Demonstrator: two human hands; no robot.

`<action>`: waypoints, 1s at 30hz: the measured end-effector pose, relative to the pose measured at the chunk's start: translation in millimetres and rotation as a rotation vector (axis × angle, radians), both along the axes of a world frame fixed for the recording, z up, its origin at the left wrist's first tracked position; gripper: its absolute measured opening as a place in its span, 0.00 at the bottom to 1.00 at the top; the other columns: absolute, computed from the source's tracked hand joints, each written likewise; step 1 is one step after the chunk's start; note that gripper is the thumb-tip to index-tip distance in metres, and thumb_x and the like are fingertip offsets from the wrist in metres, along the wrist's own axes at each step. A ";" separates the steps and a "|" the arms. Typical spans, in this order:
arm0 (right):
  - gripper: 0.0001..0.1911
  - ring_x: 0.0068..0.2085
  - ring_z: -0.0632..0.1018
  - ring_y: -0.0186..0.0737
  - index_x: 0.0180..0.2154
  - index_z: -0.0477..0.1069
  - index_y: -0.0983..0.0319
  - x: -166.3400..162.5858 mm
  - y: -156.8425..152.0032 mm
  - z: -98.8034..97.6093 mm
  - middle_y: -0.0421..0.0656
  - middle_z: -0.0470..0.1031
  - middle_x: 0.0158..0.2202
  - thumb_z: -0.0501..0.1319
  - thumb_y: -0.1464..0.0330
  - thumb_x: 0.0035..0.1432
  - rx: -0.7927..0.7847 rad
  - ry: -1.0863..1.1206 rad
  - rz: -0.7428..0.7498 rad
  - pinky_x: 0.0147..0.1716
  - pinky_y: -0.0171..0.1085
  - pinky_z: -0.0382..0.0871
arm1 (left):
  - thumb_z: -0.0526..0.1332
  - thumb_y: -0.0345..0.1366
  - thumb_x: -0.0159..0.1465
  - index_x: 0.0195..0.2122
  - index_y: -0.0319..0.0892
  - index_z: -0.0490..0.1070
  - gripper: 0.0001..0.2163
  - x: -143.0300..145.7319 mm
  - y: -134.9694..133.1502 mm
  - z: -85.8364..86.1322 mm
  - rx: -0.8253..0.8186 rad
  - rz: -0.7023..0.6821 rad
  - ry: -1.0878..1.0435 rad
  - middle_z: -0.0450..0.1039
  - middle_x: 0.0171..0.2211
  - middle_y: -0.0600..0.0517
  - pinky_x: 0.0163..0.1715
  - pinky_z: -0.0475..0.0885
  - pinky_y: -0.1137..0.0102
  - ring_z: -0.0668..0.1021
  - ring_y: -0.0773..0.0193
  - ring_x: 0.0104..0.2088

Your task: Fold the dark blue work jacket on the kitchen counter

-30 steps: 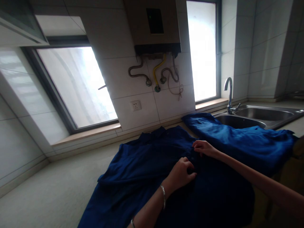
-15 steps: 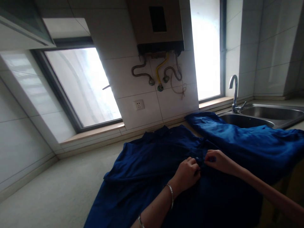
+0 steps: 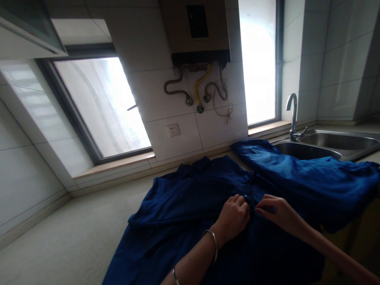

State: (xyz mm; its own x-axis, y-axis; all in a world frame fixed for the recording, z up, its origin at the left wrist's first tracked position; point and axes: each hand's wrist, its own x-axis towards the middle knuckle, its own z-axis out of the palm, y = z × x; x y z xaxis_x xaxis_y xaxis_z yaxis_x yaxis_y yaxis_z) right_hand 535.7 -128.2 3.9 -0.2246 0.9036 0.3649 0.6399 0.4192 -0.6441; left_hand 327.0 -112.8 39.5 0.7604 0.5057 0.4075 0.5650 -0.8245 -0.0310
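A dark blue shirt (image 3: 184, 206) lies spread on the pale countertop (image 3: 68, 241), collar toward the wall. My left hand (image 3: 233, 215), with a silver bangle on the wrist, is closed in a pinch on the shirt's front placket beside a small button. My right hand (image 3: 277, 211) pinches the facing edge of the placket, fingertips almost touching the left hand's. A second, brighter blue garment (image 3: 305, 170) lies to the right, draped toward the sink.
A steel double sink (image 3: 332, 144) with a curved tap (image 3: 292, 113) sits at the right. A water heater (image 3: 196, 31) with hoses hangs on the tiled wall above a socket (image 3: 173, 130). Windows flank it.
My right hand has come down from higher on the shirt to meet my left hand at the placket. Both hands have shifted slightly lower in the last half second.
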 end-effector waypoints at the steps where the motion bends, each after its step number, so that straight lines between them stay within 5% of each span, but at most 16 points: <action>1: 0.16 0.28 0.71 0.36 0.32 0.77 0.59 -0.6 -0.5 -0.8 0.43 0.71 0.29 0.59 0.55 0.54 0.004 -0.008 -0.010 0.29 0.34 0.64 | 0.54 0.32 0.62 0.33 0.40 0.66 0.03 0.1 -0.1 0.2 0.002 0.003 0.000 0.67 0.35 0.50 0.41 0.66 0.68 0.69 0.63 0.39; 21: 0.13 0.29 0.72 0.39 0.28 0.76 0.59 -7.0 -1.0 -4.7 0.44 0.72 0.28 0.62 0.56 0.49 -0.039 0.104 -0.065 0.30 0.35 0.67 | 0.53 0.31 0.64 0.33 0.40 0.67 0.05 0.7 0.1 1.6 0.020 -0.052 0.002 0.67 0.35 0.50 0.41 0.67 0.68 0.69 0.63 0.39; 30: 0.08 0.28 0.72 0.37 0.26 0.75 0.60 -4.0 -4.3 -4.0 0.42 0.72 0.28 0.62 0.63 0.49 -0.046 0.057 0.034 0.28 0.34 0.66 | 0.57 0.34 0.61 0.38 0.41 0.69 0.05 0.4 0.1 1.4 0.005 -0.050 0.001 0.67 0.41 0.49 0.45 0.65 0.66 0.69 0.60 0.44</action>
